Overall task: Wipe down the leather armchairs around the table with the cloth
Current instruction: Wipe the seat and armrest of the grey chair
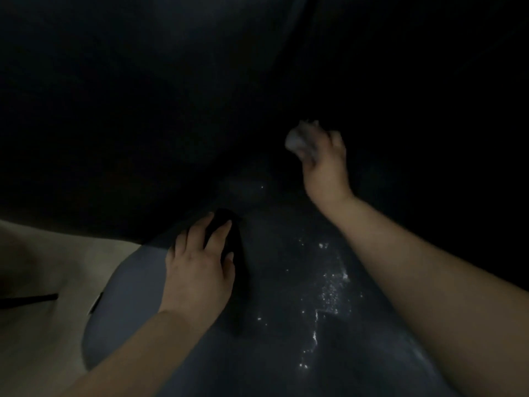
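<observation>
The right hand (322,156) has its grip closed around a bunched pale cloth (299,138), held at the back of the dark armchair seat (286,353) — the picture is dim. The left hand (200,270) rests flat, fingers relaxed, on a black object (239,282) on the seat.

**Pale floor shows at lower left**

A pale, cream-coloured floor (43,339) fills the dim lower-left corner. A thin dark strip (28,300) lies across it near the left edge, with a short dark mark (96,304) just beside it to the right.
</observation>
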`<action>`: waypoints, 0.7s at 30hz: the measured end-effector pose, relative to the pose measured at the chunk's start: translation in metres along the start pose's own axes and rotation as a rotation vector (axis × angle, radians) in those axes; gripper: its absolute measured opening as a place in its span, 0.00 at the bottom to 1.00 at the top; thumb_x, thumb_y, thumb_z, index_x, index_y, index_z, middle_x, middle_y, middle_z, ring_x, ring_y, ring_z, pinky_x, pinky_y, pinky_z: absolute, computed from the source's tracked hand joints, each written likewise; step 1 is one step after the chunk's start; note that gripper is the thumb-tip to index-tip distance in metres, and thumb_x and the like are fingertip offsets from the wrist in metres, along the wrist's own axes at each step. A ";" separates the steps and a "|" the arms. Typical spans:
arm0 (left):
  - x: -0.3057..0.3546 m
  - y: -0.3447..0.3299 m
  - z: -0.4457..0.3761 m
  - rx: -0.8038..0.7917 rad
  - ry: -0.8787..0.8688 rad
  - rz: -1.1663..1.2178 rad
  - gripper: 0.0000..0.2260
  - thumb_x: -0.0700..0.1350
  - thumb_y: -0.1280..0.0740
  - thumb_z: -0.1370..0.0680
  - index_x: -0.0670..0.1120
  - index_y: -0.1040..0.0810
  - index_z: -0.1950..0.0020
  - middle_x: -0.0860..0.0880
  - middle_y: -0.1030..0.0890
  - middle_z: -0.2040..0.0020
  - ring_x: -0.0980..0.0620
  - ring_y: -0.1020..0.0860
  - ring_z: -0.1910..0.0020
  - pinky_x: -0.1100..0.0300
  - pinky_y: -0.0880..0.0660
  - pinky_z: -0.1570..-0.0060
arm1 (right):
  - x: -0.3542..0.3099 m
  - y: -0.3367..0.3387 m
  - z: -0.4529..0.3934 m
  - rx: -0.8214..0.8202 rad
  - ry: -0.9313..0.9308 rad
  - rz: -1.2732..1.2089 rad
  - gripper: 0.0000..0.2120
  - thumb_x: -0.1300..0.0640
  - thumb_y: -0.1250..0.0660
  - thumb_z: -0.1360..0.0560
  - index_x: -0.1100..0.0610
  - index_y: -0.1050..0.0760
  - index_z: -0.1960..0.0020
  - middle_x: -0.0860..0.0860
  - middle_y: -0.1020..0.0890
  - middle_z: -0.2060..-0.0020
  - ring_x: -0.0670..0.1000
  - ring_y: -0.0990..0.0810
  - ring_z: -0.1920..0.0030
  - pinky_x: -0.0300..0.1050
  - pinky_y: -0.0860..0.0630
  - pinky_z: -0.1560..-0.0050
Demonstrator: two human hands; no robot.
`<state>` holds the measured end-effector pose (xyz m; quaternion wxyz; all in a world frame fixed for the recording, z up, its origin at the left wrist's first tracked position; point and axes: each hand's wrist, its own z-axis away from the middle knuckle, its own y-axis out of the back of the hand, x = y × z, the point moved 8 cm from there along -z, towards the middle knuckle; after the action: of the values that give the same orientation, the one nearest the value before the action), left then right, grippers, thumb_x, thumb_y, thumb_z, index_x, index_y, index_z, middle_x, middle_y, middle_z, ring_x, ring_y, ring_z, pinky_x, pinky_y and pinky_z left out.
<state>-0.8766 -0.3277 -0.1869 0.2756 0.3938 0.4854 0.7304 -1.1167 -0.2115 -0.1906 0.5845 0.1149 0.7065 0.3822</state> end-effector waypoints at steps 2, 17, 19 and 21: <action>-0.013 -0.001 0.005 0.019 0.031 0.001 0.23 0.47 0.31 0.26 0.51 0.28 0.31 0.47 0.31 0.30 0.43 0.32 0.36 0.44 0.32 0.40 | 0.001 -0.021 -0.032 -0.077 -0.094 0.038 0.19 0.60 0.39 0.22 0.53 0.32 0.31 0.57 0.31 0.35 0.57 0.31 0.35 0.53 0.31 0.35; -0.042 0.004 0.022 -0.008 0.112 0.055 0.21 0.48 0.35 0.24 0.53 0.29 0.30 0.50 0.32 0.30 0.47 0.34 0.35 0.48 0.37 0.35 | -0.049 -0.043 0.071 -0.379 0.229 -0.025 0.14 0.66 0.34 0.25 0.59 0.22 0.41 0.59 0.24 0.45 0.59 0.26 0.44 0.45 0.30 0.41; -0.048 0.004 0.023 0.009 0.131 0.061 0.21 0.48 0.35 0.24 0.52 0.29 0.30 0.50 0.32 0.31 0.46 0.34 0.35 0.48 0.37 0.35 | -0.047 -0.043 0.045 -0.234 0.117 0.058 0.17 0.65 0.35 0.24 0.59 0.25 0.36 0.61 0.28 0.39 0.60 0.29 0.39 0.47 0.32 0.36; -0.052 0.003 0.025 0.022 0.144 0.072 0.22 0.47 0.34 0.24 0.52 0.30 0.30 0.49 0.31 0.31 0.46 0.35 0.35 0.47 0.36 0.34 | -0.053 -0.057 0.029 -0.256 0.088 0.178 0.18 0.62 0.37 0.22 0.56 0.28 0.32 0.59 0.31 0.34 0.58 0.32 0.35 0.50 0.33 0.34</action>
<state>-0.8279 -0.3579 -0.1946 0.2088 0.3605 0.4976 0.7609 -1.0589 -0.2706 -0.1908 0.5267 0.0848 0.6637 0.5242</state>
